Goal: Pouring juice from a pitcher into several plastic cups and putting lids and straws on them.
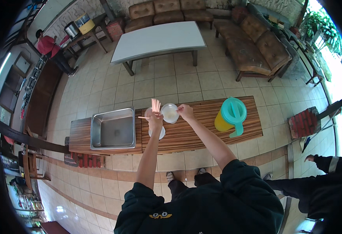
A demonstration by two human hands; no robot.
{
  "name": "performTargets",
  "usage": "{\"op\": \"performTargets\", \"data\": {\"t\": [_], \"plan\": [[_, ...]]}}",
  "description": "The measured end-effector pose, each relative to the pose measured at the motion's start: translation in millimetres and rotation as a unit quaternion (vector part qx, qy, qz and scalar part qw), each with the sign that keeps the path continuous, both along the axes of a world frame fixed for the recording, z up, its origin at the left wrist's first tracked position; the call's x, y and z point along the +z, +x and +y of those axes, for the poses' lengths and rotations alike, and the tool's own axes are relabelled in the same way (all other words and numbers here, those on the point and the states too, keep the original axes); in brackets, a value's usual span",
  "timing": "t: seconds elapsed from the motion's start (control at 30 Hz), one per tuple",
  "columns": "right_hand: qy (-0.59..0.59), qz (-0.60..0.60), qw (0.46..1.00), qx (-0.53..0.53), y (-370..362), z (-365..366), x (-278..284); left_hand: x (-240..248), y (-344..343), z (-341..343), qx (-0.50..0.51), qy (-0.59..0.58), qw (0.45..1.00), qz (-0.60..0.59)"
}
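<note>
My left hand [154, 121] is closed around a bundle of thin, pale pinkish sticks [155, 104] that point upward. One more stick [143, 117] juts out sideways to the left of the fingers. Partly behind this hand sits a pinkish round container [148, 112]. A white round dish or lid [162, 133] shows beneath my left wrist, partly covered. Between my hands stands a whitish bowl [170, 114] with pale contents. The fingers of my right hand [186, 112] are pinched together at the bowl's right rim; what they hold is too small to tell.
A steel basin [113, 128] is at the left of the striped wooden counter [202, 136]. At its right stands a pitcher [233, 113] with a teal lid and yellow contents. Another person [315, 187] is at the lower right, and one [50, 46] works far left.
</note>
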State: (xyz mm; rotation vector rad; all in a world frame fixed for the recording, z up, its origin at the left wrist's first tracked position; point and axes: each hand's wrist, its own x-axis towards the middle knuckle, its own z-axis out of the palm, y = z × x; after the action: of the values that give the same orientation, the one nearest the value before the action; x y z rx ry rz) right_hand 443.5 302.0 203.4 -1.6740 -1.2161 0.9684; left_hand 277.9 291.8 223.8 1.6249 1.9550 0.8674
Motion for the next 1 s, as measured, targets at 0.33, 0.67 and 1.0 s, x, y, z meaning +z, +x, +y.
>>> {"op": "performTargets", "data": {"t": [0.33,0.67,1.0], "plan": [[0.023,-0.103,0.994,-0.024,-8.9,4.9,4.1,17.2,19.5,8.4,0.032,-0.135,0.985,0.099],[0.098,-0.191,0.977,-0.008,-12.7,7.8,16.9,16.2,19.0,5.2,0.034,-0.143,0.983,0.110],[-0.026,-0.215,0.976,0.034,-10.0,23.2,33.2,3.9,1.3,23.9,-0.040,-0.076,0.992,0.088]]}}
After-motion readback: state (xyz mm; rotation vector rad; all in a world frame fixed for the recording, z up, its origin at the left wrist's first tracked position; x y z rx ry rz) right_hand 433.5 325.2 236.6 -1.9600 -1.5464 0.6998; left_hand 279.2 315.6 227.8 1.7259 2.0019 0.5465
